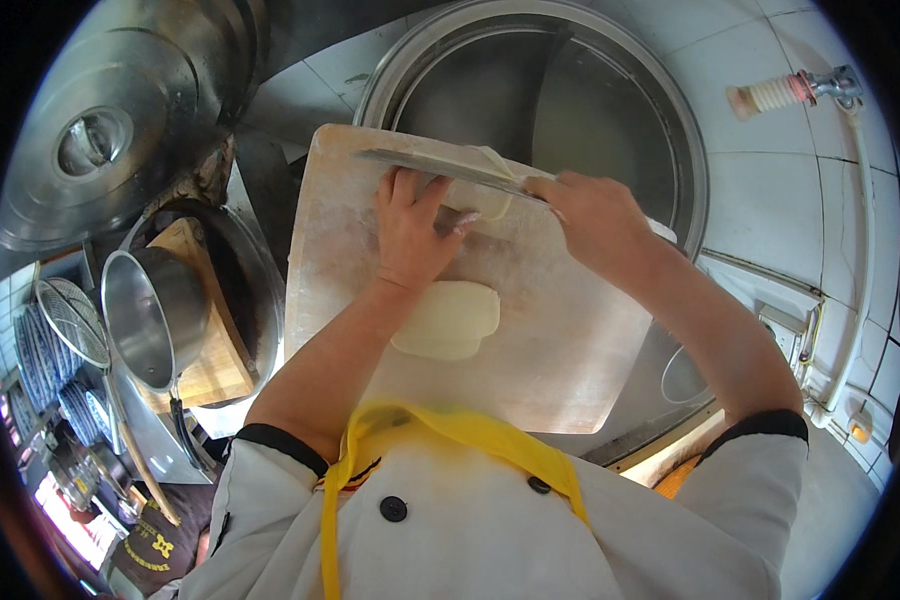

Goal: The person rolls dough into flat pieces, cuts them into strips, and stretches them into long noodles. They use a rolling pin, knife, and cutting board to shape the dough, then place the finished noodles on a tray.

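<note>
My right hand (596, 214) grips the handle end of a long-bladed knife (435, 165). The blade points left across the upper part of a floury cutting board (555, 330). Under and in front of the blade lies a pale sheet of dough (487, 201), with a thin strip of it showing past the blade. My left hand (416, 229) has its fingers spread, the tips at the near side of the blade and the thumb beside the dough. Whether those fingertips press on blade or dough is hidden. A second flattened dough piece (454, 321) rests on the board below my left hand.
Beyond the board sits a large round steel pot (686, 150) with a divider and cloudy liquid. At left are a big metal lid (150, 97), a saucepan (184, 315) on a wooden board (229, 367), and a wire strainer (75, 322). A pipe (866, 225) runs along the tiled wall.
</note>
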`<state>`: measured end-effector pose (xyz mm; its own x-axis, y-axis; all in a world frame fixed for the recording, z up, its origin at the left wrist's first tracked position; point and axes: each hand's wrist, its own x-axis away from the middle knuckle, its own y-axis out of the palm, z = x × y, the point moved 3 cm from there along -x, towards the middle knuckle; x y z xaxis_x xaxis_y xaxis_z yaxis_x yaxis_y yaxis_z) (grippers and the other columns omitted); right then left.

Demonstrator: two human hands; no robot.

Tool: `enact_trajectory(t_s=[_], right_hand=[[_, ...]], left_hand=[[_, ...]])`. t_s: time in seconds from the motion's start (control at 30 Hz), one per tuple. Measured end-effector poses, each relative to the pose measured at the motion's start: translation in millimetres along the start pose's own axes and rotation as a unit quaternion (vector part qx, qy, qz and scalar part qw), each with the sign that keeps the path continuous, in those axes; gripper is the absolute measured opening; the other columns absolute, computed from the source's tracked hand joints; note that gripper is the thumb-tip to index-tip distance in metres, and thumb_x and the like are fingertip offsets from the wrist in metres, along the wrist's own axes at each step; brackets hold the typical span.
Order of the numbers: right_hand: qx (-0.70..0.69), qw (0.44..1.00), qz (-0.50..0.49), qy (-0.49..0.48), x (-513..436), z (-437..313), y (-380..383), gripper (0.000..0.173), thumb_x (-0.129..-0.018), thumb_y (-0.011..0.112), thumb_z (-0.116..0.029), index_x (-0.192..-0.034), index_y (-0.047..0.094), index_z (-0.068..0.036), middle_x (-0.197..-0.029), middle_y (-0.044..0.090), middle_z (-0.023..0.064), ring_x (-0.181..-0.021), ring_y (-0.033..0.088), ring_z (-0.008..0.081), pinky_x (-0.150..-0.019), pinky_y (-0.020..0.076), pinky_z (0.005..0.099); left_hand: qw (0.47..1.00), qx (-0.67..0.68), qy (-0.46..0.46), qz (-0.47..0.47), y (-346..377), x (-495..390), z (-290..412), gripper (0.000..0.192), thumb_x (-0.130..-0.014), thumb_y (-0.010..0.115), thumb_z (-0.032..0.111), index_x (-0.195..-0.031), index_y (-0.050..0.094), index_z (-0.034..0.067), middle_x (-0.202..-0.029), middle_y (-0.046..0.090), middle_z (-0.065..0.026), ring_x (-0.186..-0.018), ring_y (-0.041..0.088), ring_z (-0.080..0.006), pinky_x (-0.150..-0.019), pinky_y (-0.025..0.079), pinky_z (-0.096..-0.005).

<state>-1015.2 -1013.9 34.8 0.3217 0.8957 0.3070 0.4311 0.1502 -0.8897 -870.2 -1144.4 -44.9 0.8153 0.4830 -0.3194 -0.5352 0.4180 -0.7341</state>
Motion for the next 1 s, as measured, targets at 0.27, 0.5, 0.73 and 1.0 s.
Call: enact_trajectory(t_s=[0.27,0.5,0.73,1.0], right_hand=[[-0.049,0.995,0.077,-0.031,-13.3,0.6,-0.4,0.038,-0.079,0.055,0.002,-0.115,0.061,-0.010,-0.090,0.063,0.0145,-0.085,0.063,0.0327,-0.075,0.0507,0.0419],[-0.014,1.000,-0.001,-0.010,-2.1,-0.1,0.6,0.034,-0.084,0.056,-0.002,-0.116,0.060,-0.010,-0.094,0.065,0.0145,-0.087,0.062,0.0335,-0.074,0.0491,0.0429],[-0.060,0.995,0.083,0.001,-26.6,7.7,7.8,0.033,-0.084,0.058,-0.004,-0.116,0.060,-0.011,-0.093,0.064,0.0144,-0.086,0.062,0.0334,-0.074,0.0492,0.0424],[-0.001,0.999,0.033,0.004,9.1,1.3,-13.4,0.035,-0.083,0.055,-0.002,-0.116,0.060,-0.013,-0.087,0.061,0.0122,-0.083,0.062,0.0330,-0.073,0.0494,0.0415]], left_hand=[[0.999,0.040,0.005,-0.004,1.9,-4.5,-3.0,0.052,-0.060,0.081,0.017,-0.108,0.064,0.008,-0.117,0.050,-0.0126,-0.110,0.044,-0.0373,-0.093,0.041,-0.0483],[1.000,0.025,0.001,0.018,-1.2,0.6,-2.0,0.049,-0.061,0.082,0.012,-0.107,0.064,0.008,-0.116,0.051,-0.0128,-0.109,0.045,-0.0384,-0.092,0.041,-0.0462],[0.998,0.069,0.002,-0.011,1.8,-16.2,-4.0,0.048,-0.063,0.080,0.013,-0.108,0.064,0.008,-0.118,0.051,-0.0128,-0.111,0.045,-0.0364,-0.094,0.041,-0.0463],[1.000,-0.009,-0.005,0.005,4.5,-11.2,-4.9,0.046,-0.066,0.078,0.017,-0.108,0.064,0.008,-0.121,0.049,-0.0128,-0.115,0.042,-0.0368,-0.097,0.037,-0.0500]])
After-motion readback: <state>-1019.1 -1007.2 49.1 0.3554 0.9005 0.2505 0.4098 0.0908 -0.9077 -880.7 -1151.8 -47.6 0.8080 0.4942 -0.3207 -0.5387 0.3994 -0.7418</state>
